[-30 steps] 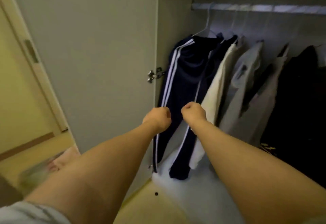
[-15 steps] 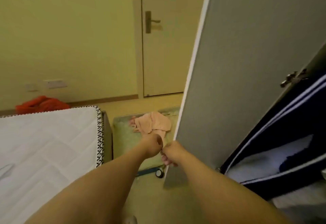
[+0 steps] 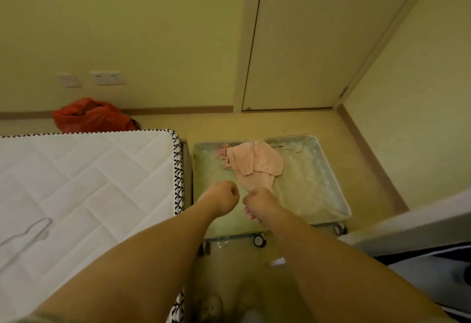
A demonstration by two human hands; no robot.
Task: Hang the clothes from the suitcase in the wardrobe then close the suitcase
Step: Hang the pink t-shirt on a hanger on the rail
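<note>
Fetching the next garment: both hands empty over the open suitcase (image 3: 316,182).

The left hand (image 3: 221,199) and right hand (image 3: 260,201) are curled into loose fists side by side, gripping nothing, above the suitcase lying flat on the floor beside the mattress (image 3: 89,182). Inside it lies one crumpled pink garment (image 3: 254,164), apparently the last. The next move likely calls for bending down to lift it, then taking the wire hanger (image 3: 28,231) from the mattress.
</note>
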